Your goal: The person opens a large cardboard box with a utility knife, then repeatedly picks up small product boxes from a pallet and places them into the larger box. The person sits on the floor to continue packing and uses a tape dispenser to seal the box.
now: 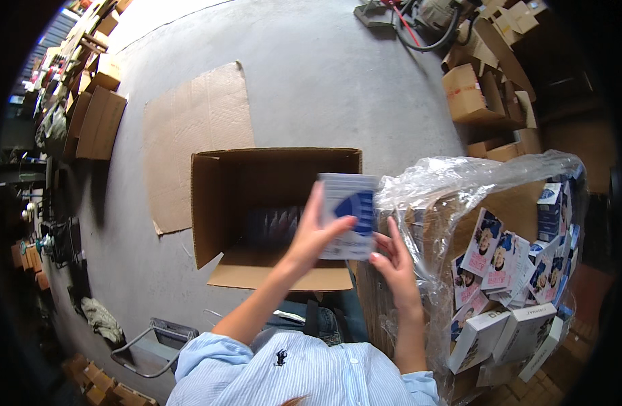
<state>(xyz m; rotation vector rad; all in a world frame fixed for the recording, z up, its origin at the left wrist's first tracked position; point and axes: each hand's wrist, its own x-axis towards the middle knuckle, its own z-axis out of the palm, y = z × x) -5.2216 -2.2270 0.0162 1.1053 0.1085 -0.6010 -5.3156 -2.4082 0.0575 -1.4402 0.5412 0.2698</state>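
My left hand (311,236) grips a white-and-blue printed pack (351,203), its thumb across the front face. Several parallel lines run along the pack's top edge; blur hides whether it is one box or a stack. At the pack's lower right edge is my right hand (400,274), fingers apart, with the thumb and another fingertip close to the edge; contact is unclear. Behind and below the pack stands an open cardboard carton (278,279), its near flap folded outward. Dark, shadowed packs (270,223) lie in a row inside it.
To the right, clear plastic wrap (443,172) surrounds a large carton with leaflets (499,259) and white boxes (529,330). A flat cardboard sheet (199,116) lies on the concrete floor (311,76). Cartons (100,124) line the left side; a hosed machine (438,20) stands far right.
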